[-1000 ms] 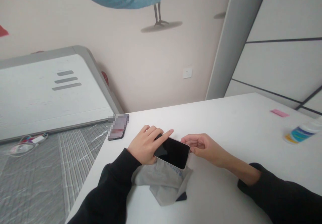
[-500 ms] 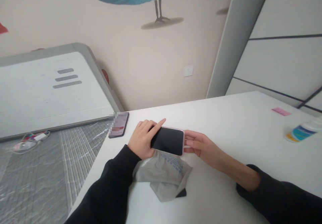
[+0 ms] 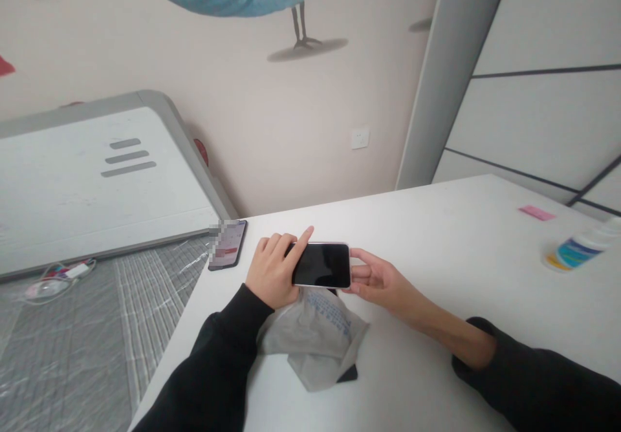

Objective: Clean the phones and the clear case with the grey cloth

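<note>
A phone with a dark screen (image 3: 321, 265) is held sideways above the white table. My left hand (image 3: 275, 270) is closed around its left end, with one finger stretched along the top edge. At the right end, the fingers of my right hand (image 3: 376, 279) are bent against the phone's short edge, thumb low at the corner. Under the phone and my left hand lies a crumpled grey bag (image 3: 315, 338) with blue print. From beneath the bag pokes a dark flat thing (image 3: 348, 374), mostly hidden.
A second phone (image 3: 230, 244) lies at the table's left edge. On the right of the white table (image 3: 417, 380) are a pink slip (image 3: 537, 213) and a white bottle with a blue label (image 3: 579, 251). Left of the table is a plastic-covered mattress (image 3: 72, 354) with a cable bundle (image 3: 55, 281).
The phone's right end has tilted up and its screen lies more level in view. My right thumb has moved down to the lower corner. The camera view has shifted slightly.
</note>
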Demonstrator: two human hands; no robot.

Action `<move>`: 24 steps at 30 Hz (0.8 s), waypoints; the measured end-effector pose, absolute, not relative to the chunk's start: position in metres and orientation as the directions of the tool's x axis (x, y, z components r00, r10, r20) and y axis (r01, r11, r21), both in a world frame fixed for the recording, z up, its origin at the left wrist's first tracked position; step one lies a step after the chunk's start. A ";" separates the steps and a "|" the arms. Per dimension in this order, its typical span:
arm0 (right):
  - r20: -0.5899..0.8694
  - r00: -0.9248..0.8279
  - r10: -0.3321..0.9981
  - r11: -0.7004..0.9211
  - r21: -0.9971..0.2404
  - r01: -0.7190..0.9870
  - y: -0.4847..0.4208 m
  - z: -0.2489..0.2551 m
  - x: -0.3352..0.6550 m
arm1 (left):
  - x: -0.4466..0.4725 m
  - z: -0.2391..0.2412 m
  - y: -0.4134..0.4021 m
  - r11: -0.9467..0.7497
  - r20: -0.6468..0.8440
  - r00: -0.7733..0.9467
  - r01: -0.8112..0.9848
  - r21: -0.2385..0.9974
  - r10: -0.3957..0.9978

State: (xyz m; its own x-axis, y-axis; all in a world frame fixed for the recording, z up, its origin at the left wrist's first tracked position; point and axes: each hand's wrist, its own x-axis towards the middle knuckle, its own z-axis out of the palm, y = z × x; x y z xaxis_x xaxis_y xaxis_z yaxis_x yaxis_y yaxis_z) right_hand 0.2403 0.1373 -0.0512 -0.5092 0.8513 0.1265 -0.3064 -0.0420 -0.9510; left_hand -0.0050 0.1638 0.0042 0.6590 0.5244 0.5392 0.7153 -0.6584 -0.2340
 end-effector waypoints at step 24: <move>0.167 -0.393 0.904 0.065 -0.964 -0.259 0.129 -0.055 0.243 | -0.004 0.006 0.162 -0.690 0.526 0.669 0.697 -0.197 0.525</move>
